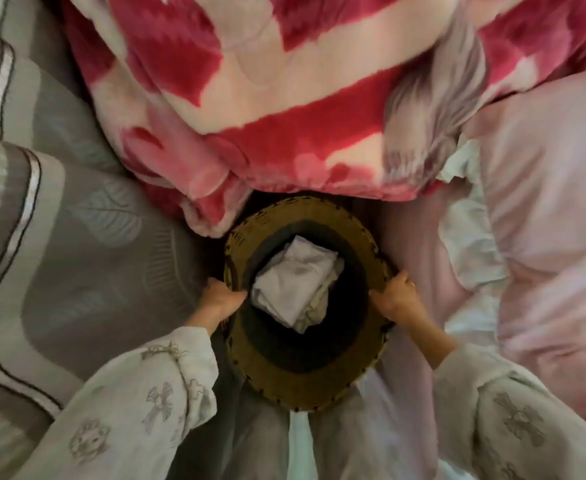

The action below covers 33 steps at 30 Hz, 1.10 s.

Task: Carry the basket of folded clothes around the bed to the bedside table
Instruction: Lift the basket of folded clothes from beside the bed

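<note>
A round woven basket (284, 382) with a brown rim and dark inside sits on the bed, seen from straight above. Folded pale clothes (293, 278) lie at its bottom. My left hand (220, 299) grips the rim on the left side, fingers curled over the edge. On the opposite side my right hand (397, 297) grips the rim the same way. Both arms wear pale patterned sleeves.
A thick red and white blanket (284, 98) is bunched right behind the basket. A grey patterned bedcover with striped edging (77, 237) lies to the left. Rumpled pink bedding (544, 220) fills the right side.
</note>
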{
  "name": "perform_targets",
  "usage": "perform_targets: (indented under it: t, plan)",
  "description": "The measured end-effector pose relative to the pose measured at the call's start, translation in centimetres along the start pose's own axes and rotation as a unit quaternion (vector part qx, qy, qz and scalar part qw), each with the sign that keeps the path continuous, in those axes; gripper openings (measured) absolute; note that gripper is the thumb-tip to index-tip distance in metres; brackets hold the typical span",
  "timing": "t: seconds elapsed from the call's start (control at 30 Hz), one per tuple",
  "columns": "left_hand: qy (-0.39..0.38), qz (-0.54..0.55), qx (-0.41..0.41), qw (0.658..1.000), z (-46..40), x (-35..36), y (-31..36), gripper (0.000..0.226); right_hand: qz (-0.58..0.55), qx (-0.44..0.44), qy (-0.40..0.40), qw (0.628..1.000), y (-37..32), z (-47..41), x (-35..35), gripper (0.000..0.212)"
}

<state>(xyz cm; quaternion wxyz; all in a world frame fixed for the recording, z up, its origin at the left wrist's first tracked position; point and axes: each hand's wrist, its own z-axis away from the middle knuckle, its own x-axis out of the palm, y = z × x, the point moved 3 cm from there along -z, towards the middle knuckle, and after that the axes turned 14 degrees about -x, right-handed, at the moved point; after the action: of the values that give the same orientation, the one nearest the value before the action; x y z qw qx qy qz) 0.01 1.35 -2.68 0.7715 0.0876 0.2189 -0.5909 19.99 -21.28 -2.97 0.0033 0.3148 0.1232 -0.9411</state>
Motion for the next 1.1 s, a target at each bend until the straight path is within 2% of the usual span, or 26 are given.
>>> perform_targets:
  t: [0.07,0.13,0.2,0.27,0.37,0.47,0.6,0.7,0.9,1.03,1.1]
  plan:
    - [-0.039,0.055,0.004,0.998,-1.7,1.0,0.7,0.091,-0.062,0.01,0.028,0.998,0.2,-1.8,1.2,0.063]
    - [-0.078,0.086,0.01,0.993,-2.2,2.1,1.3,0.083,-0.125,0.034,0.029,0.991,0.3,-2.8,2.1,0.057]
    - [-0.092,0.093,-0.001,0.991,-2.1,3.1,1.1,0.068,-0.173,0.056,0.016,0.983,0.3,-3.2,2.8,0.048]
    - [-0.074,0.09,-0.013,0.993,-2.1,2.9,0.4,0.053,-0.179,0.054,0.005,0.982,0.1,-3.1,2.5,0.028]
    - [-0.062,0.064,-0.011,0.996,-0.9,1.6,-1.1,0.018,-0.159,0.032,-0.031,0.986,-0.1,-1.9,1.7,0.023]
    - [-0.046,0.075,-0.023,0.996,1.0,0.6,-2.1,0.024,-0.139,0.005,-0.056,0.989,-0.7,0.2,0.5,0.023]
    - [-0.018,0.085,-0.004,0.996,4.3,-0.6,-2.5,0.007,-0.119,-0.034,-0.045,0.991,-2.1,3.3,-2.5,0.03]
    - [0.009,0.088,0.026,0.996,6.8,-2.5,-3.2,0.01,-0.107,-0.051,-0.048,0.992,-3.5,5.9,-4.8,0.026]
    - [0.056,0.066,0.084,0.993,12.2,-6.4,-4.7,0.018,-0.063,-0.077,-0.002,0.995,-4.9,12.1,-8.7,0.032]
    - [0.107,0.013,0.144,0.984,16.8,-9.6,-5.5,0.024,-0.076,-0.106,0.052,0.99,-5.2,17.5,-10.8,0.041]
    - [0.108,-0.017,0.17,0.979,19.4,-10.7,-5.7,0.023,-0.08,-0.121,0.072,0.987,-5.1,20.9,-11.8,0.043]
